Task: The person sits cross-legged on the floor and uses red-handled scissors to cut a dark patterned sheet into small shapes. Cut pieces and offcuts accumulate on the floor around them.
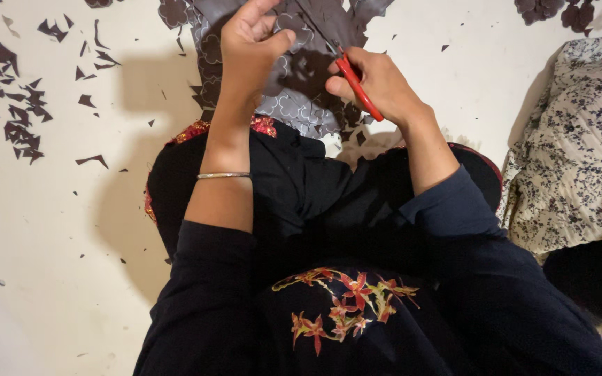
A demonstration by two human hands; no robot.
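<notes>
Seated on a pale cream floor (50, 278), we work over our lap, dark sleeves reaching forward. To the right lies a white cloth printed with small dark flowers (573, 160), well apart from the work. In front of us hangs the dark grey sheet marked with scalloped cloud outlines (294, 97), its lower edge resting against our knees. Our left hand (249, 49) is closed on the sheet's upper part, thumb pinching it taut, a thin metal bangle (223, 175) on the forearm. Our right hand (377, 83) grips red-handled scissors (357, 87), blades pointed up into the sheet. We judge the cutting of one outline to be under way; the next snip calls for turning the sheet to follow the curve. Dark offcut scraps (15, 104) litter the floor at left.
</notes>
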